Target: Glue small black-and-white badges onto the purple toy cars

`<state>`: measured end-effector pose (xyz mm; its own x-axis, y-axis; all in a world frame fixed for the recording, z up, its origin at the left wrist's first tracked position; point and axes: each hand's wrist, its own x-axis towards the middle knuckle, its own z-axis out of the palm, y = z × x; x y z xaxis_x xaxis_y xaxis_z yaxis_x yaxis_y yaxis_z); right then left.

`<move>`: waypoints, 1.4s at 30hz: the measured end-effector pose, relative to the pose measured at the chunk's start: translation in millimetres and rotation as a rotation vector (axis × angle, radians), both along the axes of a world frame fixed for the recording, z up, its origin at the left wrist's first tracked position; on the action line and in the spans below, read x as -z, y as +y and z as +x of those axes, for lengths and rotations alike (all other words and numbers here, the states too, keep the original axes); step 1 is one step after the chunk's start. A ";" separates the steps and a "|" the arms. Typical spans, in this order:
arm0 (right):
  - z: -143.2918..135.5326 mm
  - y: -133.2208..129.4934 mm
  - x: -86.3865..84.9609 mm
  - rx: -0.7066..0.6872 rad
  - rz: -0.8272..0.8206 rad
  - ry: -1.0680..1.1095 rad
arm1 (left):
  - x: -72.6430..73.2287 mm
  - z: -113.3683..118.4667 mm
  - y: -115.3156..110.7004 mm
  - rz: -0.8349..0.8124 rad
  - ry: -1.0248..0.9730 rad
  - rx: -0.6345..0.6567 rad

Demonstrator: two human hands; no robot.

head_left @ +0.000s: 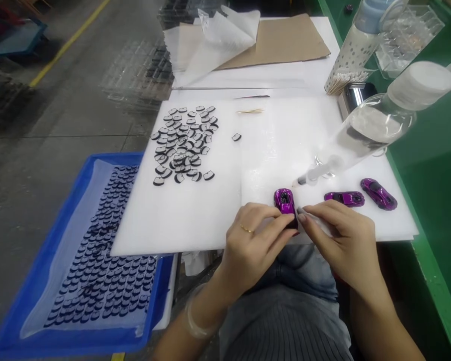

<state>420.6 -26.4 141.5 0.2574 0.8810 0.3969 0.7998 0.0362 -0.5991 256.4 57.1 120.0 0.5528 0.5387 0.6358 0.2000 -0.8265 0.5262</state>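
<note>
We look down past a person's lap at a white board [195, 215] filling the middle of the frame. Just right of centre, in the lower half, a purple toy car [284, 199] stands on the board, its front half visible above the fingers. The left hand [254, 243], wearing a thin gold ring, pinches the car's near end between thumb and fingers. Just beside it, the right hand [344, 238] has thumb and index finger drawn together on a small greyish thing [300, 211]; we cannot tell what it is.

Farther right lie a second purple car [345, 198] and a third purple car [379, 194]. A clear bottle [383, 118] with a white cap rises at the upper right. Left of centre we find scattered black-edged pieces [188, 145]; at lower left, a blue tray [78, 347] bears rows of dark curved pieces [116, 260].
</note>
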 end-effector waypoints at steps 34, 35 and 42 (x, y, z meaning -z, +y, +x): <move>50.5 -14.3 8.1 0.246 0.245 -0.334 | 17.4 -1.1 -0.1 0.003 -0.020 -0.064; 63.9 -14.2 7.4 0.300 0.240 -0.367 | 20.5 -0.4 -0.7 0.047 -0.044 -0.072; 2.0 8.3 12.0 0.311 0.177 -0.301 | 31.5 -1.6 2.6 0.115 -0.031 -0.056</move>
<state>422.6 -18.0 129.5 0.3488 0.6924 0.6316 0.9263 -0.1524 -0.3445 254.8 59.7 88.5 0.5035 0.4906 0.7112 0.2325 -0.8697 0.4354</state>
